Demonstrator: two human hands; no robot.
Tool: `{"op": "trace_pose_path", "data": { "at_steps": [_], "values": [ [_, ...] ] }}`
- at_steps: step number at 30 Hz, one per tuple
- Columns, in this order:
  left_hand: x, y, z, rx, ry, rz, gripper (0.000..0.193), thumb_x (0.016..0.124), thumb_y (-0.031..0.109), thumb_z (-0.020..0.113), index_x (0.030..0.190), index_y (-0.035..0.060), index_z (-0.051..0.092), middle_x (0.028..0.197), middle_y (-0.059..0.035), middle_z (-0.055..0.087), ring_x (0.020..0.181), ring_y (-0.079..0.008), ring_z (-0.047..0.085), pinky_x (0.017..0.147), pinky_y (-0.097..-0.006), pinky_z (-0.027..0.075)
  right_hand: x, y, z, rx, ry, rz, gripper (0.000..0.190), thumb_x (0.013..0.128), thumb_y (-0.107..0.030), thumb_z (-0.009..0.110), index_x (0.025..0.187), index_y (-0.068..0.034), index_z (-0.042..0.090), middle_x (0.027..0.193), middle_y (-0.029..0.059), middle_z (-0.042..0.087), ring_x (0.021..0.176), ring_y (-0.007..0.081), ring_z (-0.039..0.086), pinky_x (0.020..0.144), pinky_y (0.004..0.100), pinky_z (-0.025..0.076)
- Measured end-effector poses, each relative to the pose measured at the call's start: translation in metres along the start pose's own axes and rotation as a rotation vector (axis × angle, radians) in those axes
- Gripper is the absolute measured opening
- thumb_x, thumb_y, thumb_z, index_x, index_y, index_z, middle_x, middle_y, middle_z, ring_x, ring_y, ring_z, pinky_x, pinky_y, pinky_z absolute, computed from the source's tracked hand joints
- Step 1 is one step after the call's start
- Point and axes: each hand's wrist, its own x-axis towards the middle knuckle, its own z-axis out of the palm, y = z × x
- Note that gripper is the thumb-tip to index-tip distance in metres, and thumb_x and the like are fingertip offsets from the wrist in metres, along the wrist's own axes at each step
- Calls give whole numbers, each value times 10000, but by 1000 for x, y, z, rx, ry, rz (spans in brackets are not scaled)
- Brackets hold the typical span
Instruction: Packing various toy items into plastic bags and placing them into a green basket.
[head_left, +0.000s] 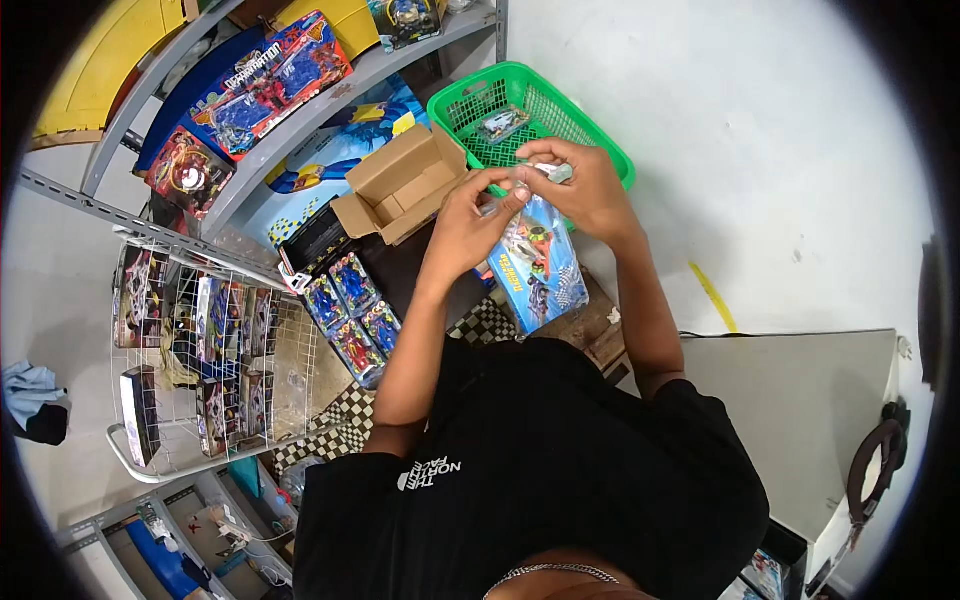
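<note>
A blue toy racing car box in a clear plastic bag hangs before my chest. Both hands pinch the gathered top of the bag. My left hand grips it from the left, thumb and fingers together. On the right, my right hand has its fingers curled around the bag's end, close against the left. The fingers partly hide the bag's mouth. Behind my right hand stands a green plastic basket with one small packaged toy in it.
An open cardboard box stands left of my hands. Several blister-packed toys lie nearer me. A metal shelf with boxed toys rises at the far left, above a white wire rack. A white wall borders the right.
</note>
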Motion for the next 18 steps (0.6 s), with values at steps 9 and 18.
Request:
{"op": "trace_pose_path", "data": {
  "at_steps": [9,18],
  "values": [
    [3,-8,3,247,59,103,282,936,239,767,1078,-2,734,942,-76,723,784,-130,642,731,-300,525,41,-16,-53,-364,-540,-211,182,853,-168,818,886,-2,754,801,81,744,728,149,701,703,308,553],
    [15,-16,-8,27,66,-1,308,971,264,738,1163,25,707,927,-51,702,829,-112,642,736,-285,518,38,4,-25,-200,-337,-370,217,875,-236,782,939,-30,763,894,120,730,774,311,689,702,372,536]
  ]
}}
